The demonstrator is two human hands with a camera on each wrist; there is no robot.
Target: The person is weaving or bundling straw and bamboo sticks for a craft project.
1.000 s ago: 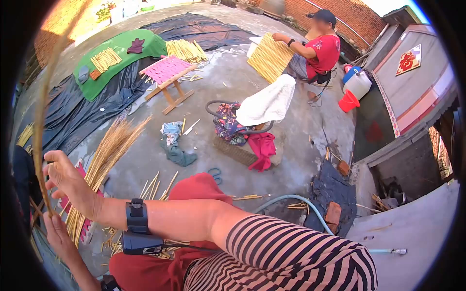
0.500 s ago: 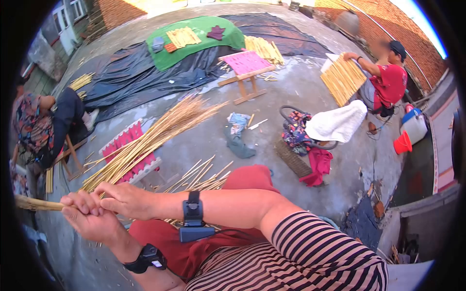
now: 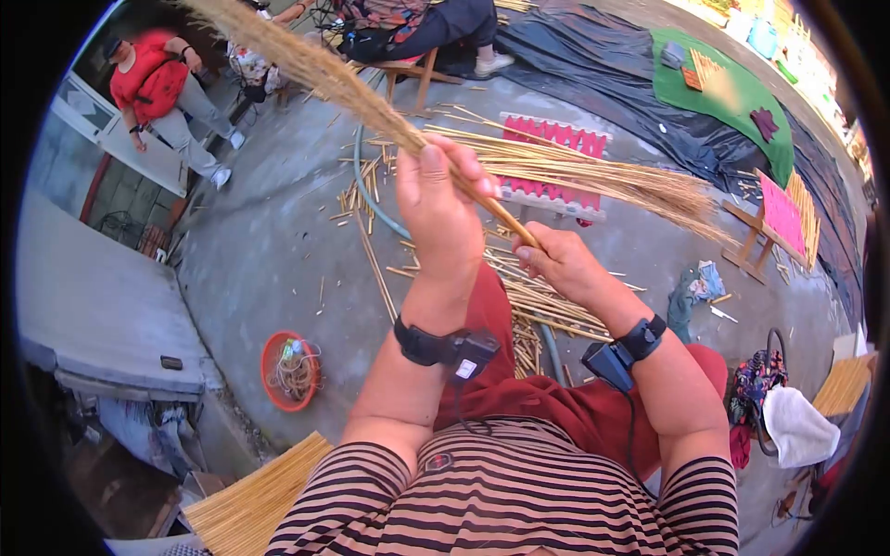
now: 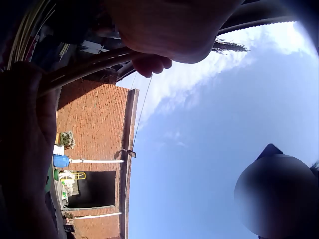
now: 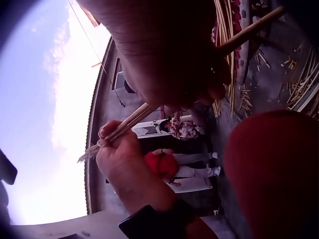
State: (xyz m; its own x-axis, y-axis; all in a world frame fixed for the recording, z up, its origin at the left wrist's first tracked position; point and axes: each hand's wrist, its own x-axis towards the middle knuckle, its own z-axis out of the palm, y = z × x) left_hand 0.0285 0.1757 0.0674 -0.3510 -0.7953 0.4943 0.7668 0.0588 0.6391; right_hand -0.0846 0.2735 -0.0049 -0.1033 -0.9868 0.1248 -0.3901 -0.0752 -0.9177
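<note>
Left hand [image 3: 440,202] curled round plumed stalks [image 3: 371,107] below the plume; right hand [image 3: 565,264] pinching stems just beside it. Cut stems [image 3: 544,301] on floor below right hand.

no readable text, white label [image 3: 465,369] on wrist camera [image 3: 479,348], illegible

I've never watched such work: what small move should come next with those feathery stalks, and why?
Perhaps bend the stalks to snap off a piece: the left hand grips them near the feathery top, the right hand lower down, and short pieces litter the ground.
</note>
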